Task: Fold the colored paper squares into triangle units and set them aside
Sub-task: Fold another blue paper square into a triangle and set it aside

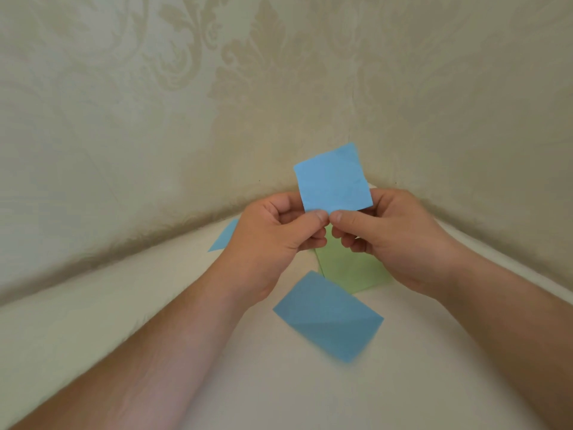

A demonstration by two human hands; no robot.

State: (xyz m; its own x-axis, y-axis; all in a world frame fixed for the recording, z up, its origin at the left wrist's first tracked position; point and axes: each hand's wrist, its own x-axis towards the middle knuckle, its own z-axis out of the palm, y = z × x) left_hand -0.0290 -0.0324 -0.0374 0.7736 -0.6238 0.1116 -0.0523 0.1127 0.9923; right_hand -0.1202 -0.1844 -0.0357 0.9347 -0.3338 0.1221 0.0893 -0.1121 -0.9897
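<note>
A small blue paper square (333,178) stands upright in the air above the table. My left hand (273,240) pinches its lower edge between thumb and fingers. Beside it, my right hand (393,237) pinches the same edge, the two thumbs almost touching. Below the hands a larger blue paper (325,318) with a diagonal crease lies flat on the table. A green paper (347,268) lies under my right hand, partly hidden. Part of another blue piece (224,235) shows behind my left hand.
The white table (93,305) meets a beige patterned wall (186,119) just behind the hands. Both forearms reach in from the lower corners of the view.
</note>
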